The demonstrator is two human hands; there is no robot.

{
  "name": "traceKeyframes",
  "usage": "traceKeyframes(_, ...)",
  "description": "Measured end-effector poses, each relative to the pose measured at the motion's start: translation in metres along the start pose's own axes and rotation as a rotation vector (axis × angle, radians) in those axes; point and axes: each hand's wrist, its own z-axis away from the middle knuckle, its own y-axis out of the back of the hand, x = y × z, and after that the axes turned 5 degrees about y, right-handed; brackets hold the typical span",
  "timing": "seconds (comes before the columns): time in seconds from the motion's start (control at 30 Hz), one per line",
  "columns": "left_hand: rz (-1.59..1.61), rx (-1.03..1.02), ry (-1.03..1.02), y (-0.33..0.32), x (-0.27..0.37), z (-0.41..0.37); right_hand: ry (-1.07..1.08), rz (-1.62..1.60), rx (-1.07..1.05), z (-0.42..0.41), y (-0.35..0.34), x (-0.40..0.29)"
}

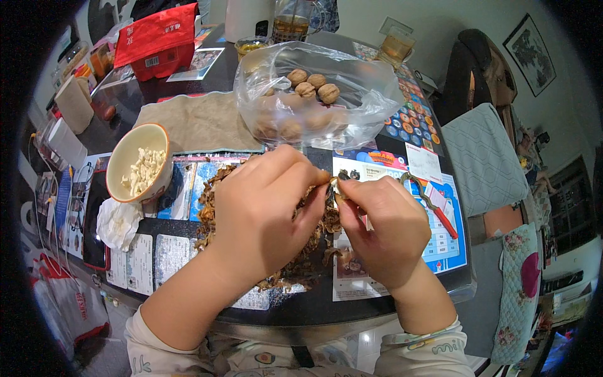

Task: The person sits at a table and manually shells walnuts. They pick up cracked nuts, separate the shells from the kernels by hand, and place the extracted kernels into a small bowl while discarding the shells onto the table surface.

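Observation:
My left hand (271, 202) and my right hand (384, 221) meet over the table, fingertips pinched on a small pale walnut kernel piece (335, 186) with darker skin on it. A pile of brown walnut shell and skin scraps (212, 202) lies under and beside my left hand. On the left a cream bowl with an orange rim (162, 141) holds peeled white kernel pieces (147, 170). Beyond my hands, a clear plastic bag (367, 118) holds several whole walnuts (328, 93). A red-handled nutcracker (443, 219) rests right of my right hand.
A crumpled white tissue (119, 224) and a phone (97, 221) lie at the left. A beige cloth (198, 122) is spread behind the bowl. Farther back stand a red packet (158, 42), a glass of tea (252, 46), a glass pitcher (289, 28) and a glass mug (395, 46).

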Motion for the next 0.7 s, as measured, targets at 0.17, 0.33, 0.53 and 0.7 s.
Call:
traceKeyframes(0.17,-0.173,-0.015,-0.076,0.0008,0.0043,-0.0001,0.034,-0.009,-0.024,0.0022,-0.0011,0.0028)
traceKeyframes(0.33,-0.046,-0.013,0.018,0.0,0.0009,0.0002,0.015,-0.049,0.036,-0.0006,-0.0014,0.0031)
traceKeyframes(0.53,0.342,-0.17,0.333,0.0073,-0.0001,-0.0054,-0.146,-0.368,0.023,-0.0036,0.0049,0.0044)
traceKeyframes(0.7,0.6,-0.196,0.511,0.0053,0.0009,-0.0048,-0.45,-0.804,0.105,-0.0015,0.0069,-0.0003)
